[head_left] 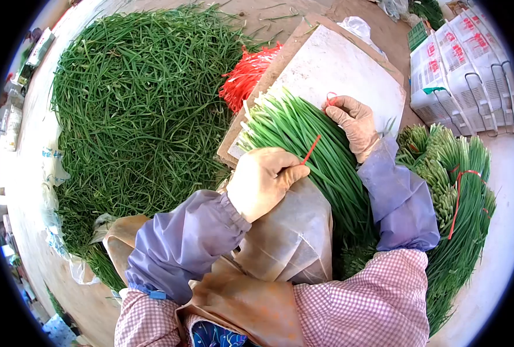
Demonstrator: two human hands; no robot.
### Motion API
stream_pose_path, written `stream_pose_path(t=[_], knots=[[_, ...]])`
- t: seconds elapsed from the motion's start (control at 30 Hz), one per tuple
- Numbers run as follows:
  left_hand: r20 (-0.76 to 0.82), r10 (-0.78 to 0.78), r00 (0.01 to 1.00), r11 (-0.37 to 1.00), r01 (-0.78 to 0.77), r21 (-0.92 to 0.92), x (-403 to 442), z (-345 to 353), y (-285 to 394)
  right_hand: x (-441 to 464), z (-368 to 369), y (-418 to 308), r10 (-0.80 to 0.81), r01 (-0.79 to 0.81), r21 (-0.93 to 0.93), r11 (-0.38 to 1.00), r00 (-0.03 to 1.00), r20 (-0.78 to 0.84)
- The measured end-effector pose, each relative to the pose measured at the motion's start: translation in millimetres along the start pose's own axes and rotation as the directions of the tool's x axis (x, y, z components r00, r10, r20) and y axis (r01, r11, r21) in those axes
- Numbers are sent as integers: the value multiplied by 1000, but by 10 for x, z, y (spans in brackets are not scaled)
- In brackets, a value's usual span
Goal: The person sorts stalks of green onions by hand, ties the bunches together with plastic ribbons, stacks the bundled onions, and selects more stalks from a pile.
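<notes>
A thick bunch of green garlic chives [315, 144] lies across a white board [349, 66], pale cut ends toward the far left. My left hand [264, 180], in a pale glove, rests at the near left side of the bunch and pinches a red plastic tie [312, 148]. On the far right side my right hand [354, 124], gloved too, pinches a red looped end of tie between thumb and fingertips. Whether both pieces are one strip passing under the bunch is hidden.
A large heap of loose chives [141, 110] spreads on the left. Red ties [248, 75] lie in a pile beside the board. At right are tied chive bundles [462, 191], with white plastic crates [462, 69] behind them. An apron [294, 231] covers the lap.
</notes>
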State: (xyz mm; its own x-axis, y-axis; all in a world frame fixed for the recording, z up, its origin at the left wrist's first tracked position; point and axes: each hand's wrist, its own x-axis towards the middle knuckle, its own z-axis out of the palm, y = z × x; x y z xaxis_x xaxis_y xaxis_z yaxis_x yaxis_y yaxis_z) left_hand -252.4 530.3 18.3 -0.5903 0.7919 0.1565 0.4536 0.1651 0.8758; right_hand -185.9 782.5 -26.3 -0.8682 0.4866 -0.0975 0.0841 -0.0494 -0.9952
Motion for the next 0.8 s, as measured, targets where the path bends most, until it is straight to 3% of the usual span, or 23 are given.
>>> stream_pose_path(t=[0.07,0.1,0.2,0.37,0.63,0.8], knots=[[-45,319,947,894,-286,345,85,14,50,-59,45,5,10,-10,-4,1000,1000,9],[1,386,923,801,-336,495,134,-16,139,-79,58,26,4,-4,4,1000,1000,18],[3,604,797,697,-531,481,330,20,170,-146,102,82,-64,64,-11,998,997,37],[-43,335,941,916,-314,249,576,215,-127,-221,131,143,-4,3,112,994,1000,9],[-34,277,960,919,-255,300,595,257,-87,-180,103,217,0,-11,292,956,999,36],[-70,280,957,911,-242,334,597,301,-100,-243,152,125,-51,50,49,998,998,30]])
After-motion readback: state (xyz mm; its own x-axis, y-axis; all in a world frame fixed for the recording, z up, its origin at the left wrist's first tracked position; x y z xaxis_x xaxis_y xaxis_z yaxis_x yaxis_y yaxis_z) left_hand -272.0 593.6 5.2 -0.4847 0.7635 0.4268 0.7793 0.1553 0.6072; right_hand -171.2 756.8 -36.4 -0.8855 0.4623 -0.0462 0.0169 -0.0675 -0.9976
